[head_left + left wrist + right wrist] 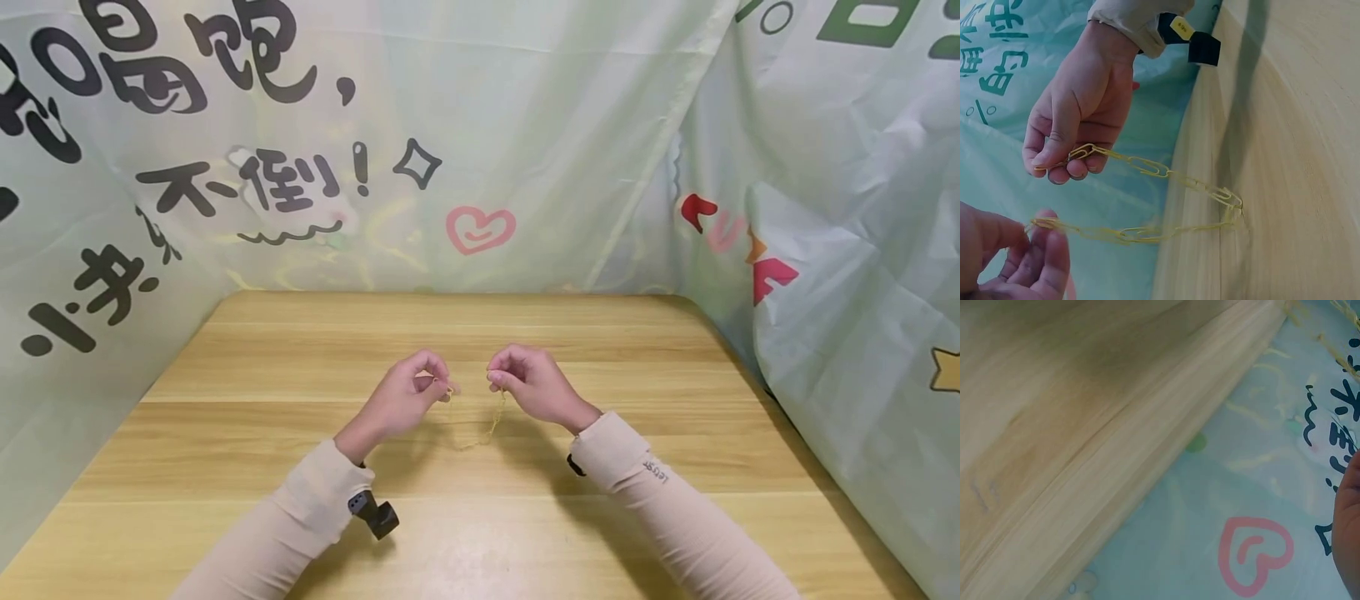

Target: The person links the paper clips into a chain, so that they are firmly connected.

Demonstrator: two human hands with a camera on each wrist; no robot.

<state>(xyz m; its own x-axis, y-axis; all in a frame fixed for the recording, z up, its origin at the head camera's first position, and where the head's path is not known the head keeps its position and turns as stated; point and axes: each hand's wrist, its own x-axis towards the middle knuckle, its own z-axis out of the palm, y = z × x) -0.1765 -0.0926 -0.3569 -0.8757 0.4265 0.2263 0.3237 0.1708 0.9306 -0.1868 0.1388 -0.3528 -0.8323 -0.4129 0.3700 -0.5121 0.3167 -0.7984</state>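
Note:
A chain of yellow paper clips (1227, 197) hangs in a loop between both hands, over the wooden table (480, 525). My left hand (403, 393) pinches one end between thumb and fingertips. Its near fingers show at the lower left of the left wrist view. The other end is pinched by my right hand (538, 387), held a short way across from the left at about the same height. In the right wrist view only an edge of that hand (1349, 531) shows, with a blurred bit of chain at the top right corner.
Pale green printed cloth (570, 125) hangs along the table's back and both sides, with dark lettering and a pink heart (480, 230). A black wrist device (375, 514) hangs from the left cuff. A black strap (576, 465) shows at the right cuff.

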